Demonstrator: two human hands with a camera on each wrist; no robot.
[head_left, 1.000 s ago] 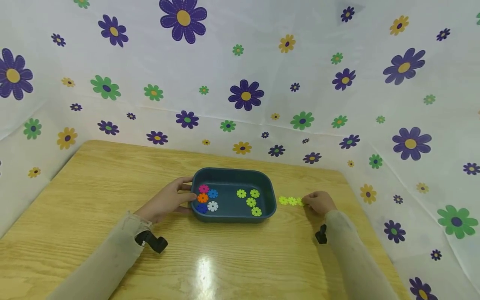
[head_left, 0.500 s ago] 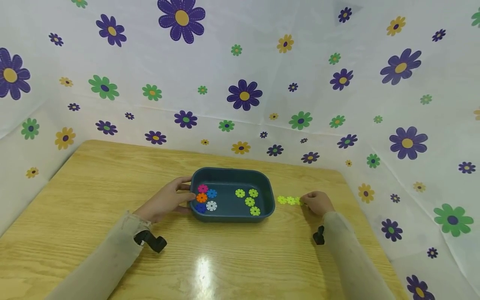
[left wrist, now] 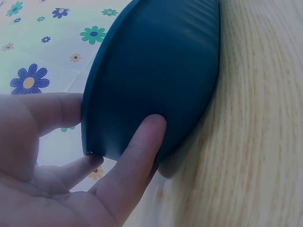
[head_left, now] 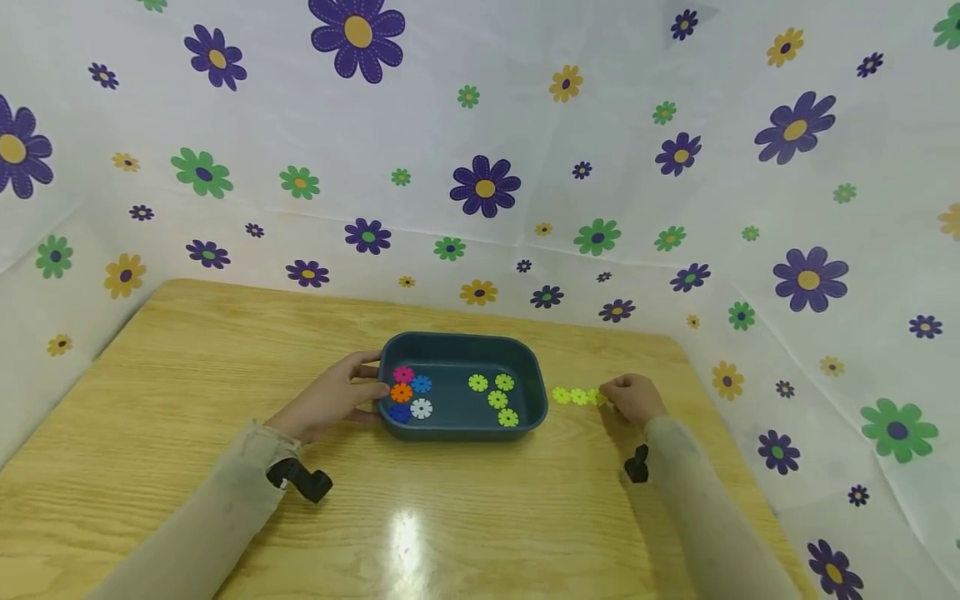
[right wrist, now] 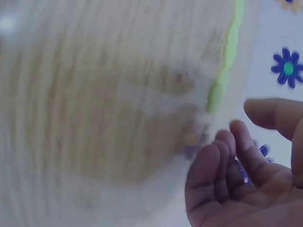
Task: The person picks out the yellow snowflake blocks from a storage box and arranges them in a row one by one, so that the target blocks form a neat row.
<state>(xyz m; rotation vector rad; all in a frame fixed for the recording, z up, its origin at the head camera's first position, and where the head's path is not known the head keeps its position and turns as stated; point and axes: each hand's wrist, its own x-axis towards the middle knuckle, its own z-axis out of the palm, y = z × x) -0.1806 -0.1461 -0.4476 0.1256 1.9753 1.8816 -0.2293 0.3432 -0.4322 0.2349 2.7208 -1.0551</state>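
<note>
Backdrop (head_left: 420, 125), white, printed with purple, green and orange flowers; beyond left grip (head_left: 330, 402) and right grip (head_left: 636, 400) and out to both sides.
Counter (head_left: 480, 533), wood-grained, glossy; beneath both grips.
Sleeves, one pair, pale: left sleeve (head_left: 210, 508) and right sleeve (head_left: 705, 492), each behind its own grip.
Tray (head_left: 457, 434), dark blue-green, oblong, round-cornered; on the counter, between the grips, nearest end in the left grip.
Left grip: pinching the tray's end wall, one digit at the rim, another pressed on the outer face.
Right grip: thumb and fingers parted, nothing between; just beside the outer end of the disc row.
Wrist mounts (head_left: 309, 481), two, black; one behind each grip.
Disc row (head_left: 579, 397), yellow-green, edge to edge; on the counter, between tray and right grip. Count uncertain, outer end partly hidden.
Yellow-green discs (head_left: 498, 400), four, notched; inside the tray, at the end toward the right grip.
Mixed discs, five, notched; inside the tray, close to the left grip: pink disc (head_left: 403, 374), orange disc (head_left: 402, 392), light blue disc (head_left: 422, 384), dark blue disc (head_left: 399, 412), white disc (head_left: 422, 408).
</note>
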